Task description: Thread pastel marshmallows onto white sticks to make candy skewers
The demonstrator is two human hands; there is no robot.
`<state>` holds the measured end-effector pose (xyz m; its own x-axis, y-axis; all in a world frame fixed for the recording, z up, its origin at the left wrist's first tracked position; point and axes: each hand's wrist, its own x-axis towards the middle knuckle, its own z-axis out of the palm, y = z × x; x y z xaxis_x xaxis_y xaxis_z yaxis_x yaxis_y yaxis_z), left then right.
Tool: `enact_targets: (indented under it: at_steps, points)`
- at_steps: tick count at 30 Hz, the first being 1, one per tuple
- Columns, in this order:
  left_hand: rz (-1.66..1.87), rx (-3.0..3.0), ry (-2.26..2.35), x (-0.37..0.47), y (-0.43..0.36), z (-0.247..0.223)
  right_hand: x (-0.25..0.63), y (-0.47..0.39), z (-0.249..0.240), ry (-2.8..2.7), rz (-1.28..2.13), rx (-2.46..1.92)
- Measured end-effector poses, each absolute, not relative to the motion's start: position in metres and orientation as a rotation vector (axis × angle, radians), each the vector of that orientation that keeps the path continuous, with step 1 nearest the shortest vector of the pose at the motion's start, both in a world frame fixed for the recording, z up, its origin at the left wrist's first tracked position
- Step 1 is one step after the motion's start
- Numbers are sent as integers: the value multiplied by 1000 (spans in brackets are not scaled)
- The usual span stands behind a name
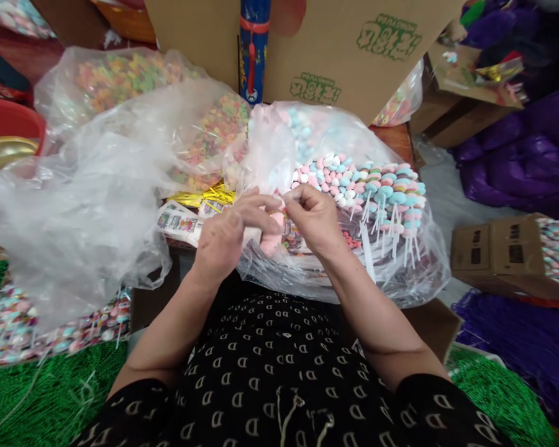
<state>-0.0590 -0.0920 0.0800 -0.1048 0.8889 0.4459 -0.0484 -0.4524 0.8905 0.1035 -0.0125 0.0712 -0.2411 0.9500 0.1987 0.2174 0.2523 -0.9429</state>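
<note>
My left hand (pixel 226 239) is closed round a pink candy (pixel 271 241) in what looks like a clear printed wrapper. The thumb and forefinger of my right hand (pixel 314 214) pinch together at the top of that wrapper, close to my left fingertips. What exactly lies between the right fingers is too small and blurred to make out. Beyond my right hand, pink, white and blue candies (pixel 328 177) lie in a large clear bag (pixel 354 133). Candy skewers on white sticks (pixel 391 192) rest on it. Left of my left hand are printed wrappers (pixel 179 220) and gold twist ties (pixel 205 197).
Bags of orange and green ring candies (pixel 125 77) stand behind, against a large cardboard box (pixel 335 37). A blue cylinder (pixel 254 56) stands upright there. Crumpled clear plastic (pixel 88 205) covers the left side, near a red basin (pixel 13 121). Green shredded filler (pixel 51 397) lies low left.
</note>
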Motion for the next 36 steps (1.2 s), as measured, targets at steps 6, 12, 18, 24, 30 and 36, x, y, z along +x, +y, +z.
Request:
enact_targets:
  at_steps: [6,12,18,24,30,36]
  points:
    - [1309,1361,1228,-54,-73,63,106,-30,89,-1705,1032,-1015]
    - [1610,1224,993,-57,-67,68,109,-31,77,-1719,1182,-1024]
    - [1563,1719,1292,-61,-83,57,114,-28,74,-1614,1147,-1060]
    - [1436,1827,1236,-49,-75,37,121,-41,75,-1479,1399,-982]
    - [1558,2261,1329,-40,-85,39,125,-56,54,-1156,1698,-909]
    - [1202,2173,928,-11,-98,42,196,-94,58,-1290,1384,-894]
